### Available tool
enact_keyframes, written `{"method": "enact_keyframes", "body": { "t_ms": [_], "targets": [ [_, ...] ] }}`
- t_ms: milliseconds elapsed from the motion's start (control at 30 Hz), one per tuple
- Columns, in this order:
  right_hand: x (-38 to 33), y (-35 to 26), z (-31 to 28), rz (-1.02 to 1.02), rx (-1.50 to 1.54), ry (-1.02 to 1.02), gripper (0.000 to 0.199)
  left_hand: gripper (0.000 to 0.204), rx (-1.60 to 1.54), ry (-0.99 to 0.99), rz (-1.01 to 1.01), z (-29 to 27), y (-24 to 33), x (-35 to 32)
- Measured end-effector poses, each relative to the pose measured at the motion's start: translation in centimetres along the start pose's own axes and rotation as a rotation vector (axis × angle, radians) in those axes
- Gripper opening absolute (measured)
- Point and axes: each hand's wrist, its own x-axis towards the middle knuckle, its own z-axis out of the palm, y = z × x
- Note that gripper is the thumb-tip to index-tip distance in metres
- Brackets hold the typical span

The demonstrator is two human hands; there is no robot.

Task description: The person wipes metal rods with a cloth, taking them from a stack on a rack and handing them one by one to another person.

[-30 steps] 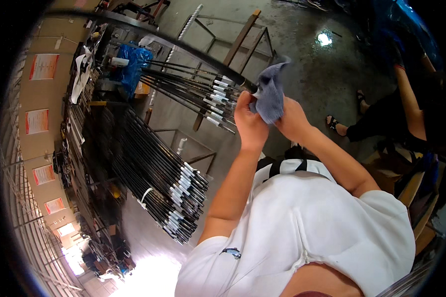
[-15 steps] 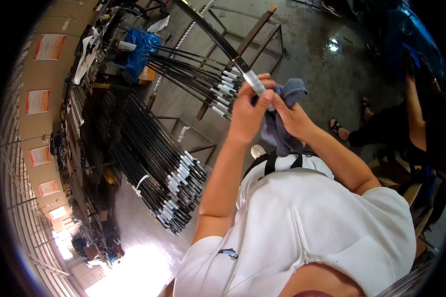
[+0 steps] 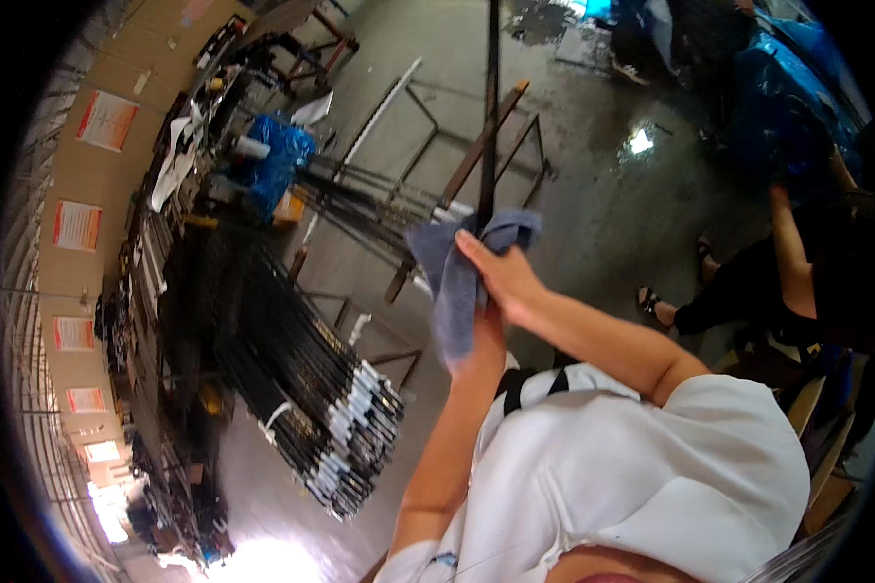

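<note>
A long black pole rises from my hands toward the top edge of the picture. Around its near part is wrapped a blue-grey cloth, which my right hand grips closed with the thumb on top. Just below the cloth my left hand shows only near the wrist, in line with the pole. The cloth covers its fingers and the pole's near end. Beyond and left of the cloth, several thin black poles with white-wrapped ends lie together.
A large tied bundle of black poles with white ends lies at left. Blue plastic wraps something behind it. A metal frame stands on the floor ahead. At right another person's arm reaches toward blue sheeting.
The pole has swung from leaning left to nearly straight ahead. My right hand has moved left and brought the cloth around the pole, over my left hand, which held the white-wrapped end before.
</note>
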Motion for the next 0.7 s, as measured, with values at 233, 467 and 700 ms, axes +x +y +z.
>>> {"method": "enact_keyframes", "body": {
  "t_ms": [233,467,700],
  "targets": [
    [3.8,-3.7,-0.5,0.0,0.059,0.043,0.037,0.03,-0.071,-0.456,-0.375,-2.6,-4.7,-11.0],
    [11.4,-12.5,-0.9,-0.172,-0.065,0.115,0.04,0.04,0.157,-0.435,-0.583,-5.8,-11.1,-28.6],
    [16.2,-26.1,-1.9,-0.415,-0.101,-0.132,0.038,0.035,-0.028,-0.439,-0.951,-8.9,-10.9,-41.6]
  ]
}}
